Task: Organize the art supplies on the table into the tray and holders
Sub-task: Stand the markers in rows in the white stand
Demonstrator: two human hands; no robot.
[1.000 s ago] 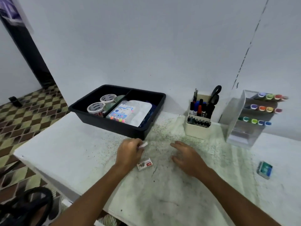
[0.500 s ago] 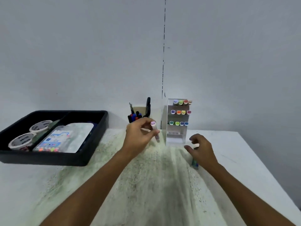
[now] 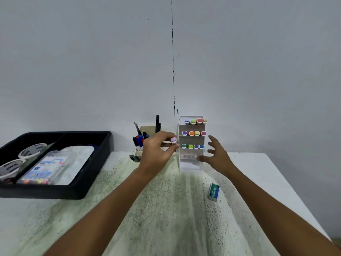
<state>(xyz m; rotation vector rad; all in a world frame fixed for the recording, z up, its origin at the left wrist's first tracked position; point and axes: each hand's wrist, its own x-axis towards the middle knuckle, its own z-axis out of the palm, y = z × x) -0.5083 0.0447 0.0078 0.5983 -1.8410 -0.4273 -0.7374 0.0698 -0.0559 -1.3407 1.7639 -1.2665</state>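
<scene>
The left hand (image 3: 156, 154) pinches a marker (image 3: 173, 140) with a lilac cap between thumb and fingertips, raised above the counter (image 3: 166, 209) just left of the clear rack (image 3: 191, 143). The right hand (image 3: 216, 156) is spread wide and holds nothing; its fingers sit at the rack's right side, and contact cannot be confirmed. The rack stands against the wall and carries three rows of capped markers, four per row; its lowest tier shows no caps. A beige holder (image 3: 145, 137) with dark pens stands just left of the rack, partly hidden behind the left hand. A black tray (image 3: 92, 174) sits at the counter's left end. Its left compartment holds two tape rolls (image 3: 22, 159); its right compartment holds a clear pouch (image 3: 55, 167) of coloured pens. A small green box (image 3: 213, 192) marked "No.10" lies on the counter near the right forearm, well apart from the tray.
</scene>
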